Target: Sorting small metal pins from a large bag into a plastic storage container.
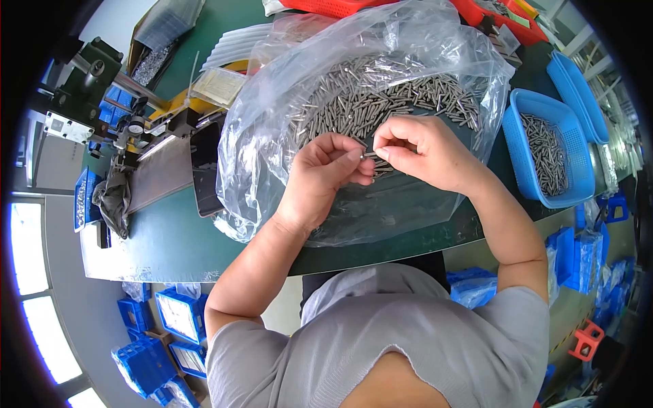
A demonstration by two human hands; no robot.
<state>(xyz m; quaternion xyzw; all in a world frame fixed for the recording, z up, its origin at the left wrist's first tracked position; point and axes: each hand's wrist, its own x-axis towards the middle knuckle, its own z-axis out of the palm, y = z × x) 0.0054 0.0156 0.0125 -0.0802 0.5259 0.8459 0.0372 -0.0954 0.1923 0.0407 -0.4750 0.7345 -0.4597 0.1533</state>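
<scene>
Both my hands meet over a large clear plastic bag (pixel 265 156) that lies spread on the green table. Many small grey metal pins (pixel 354 102) are heaped on the plastic. My left hand (pixel 328 166) is closed in a pinch, with a small metal pin (pixel 368 155) between thumb and fingertips. Close beside it, my right hand (pixel 425 153) is curled shut, its thumb against the forefinger near the pin's other end. Whether the right fingers grip that pin or another piece is hidden.
To the right stands a blue plastic basket (pixel 581 163) of similar pins, with another blue basket (pixel 578 95) behind it. A black metal fixture (pixel 88 75) is at the left, near a dark flat tablet-like thing (pixel 204 173). Red baskets (pixel 326 7) line the far edge.
</scene>
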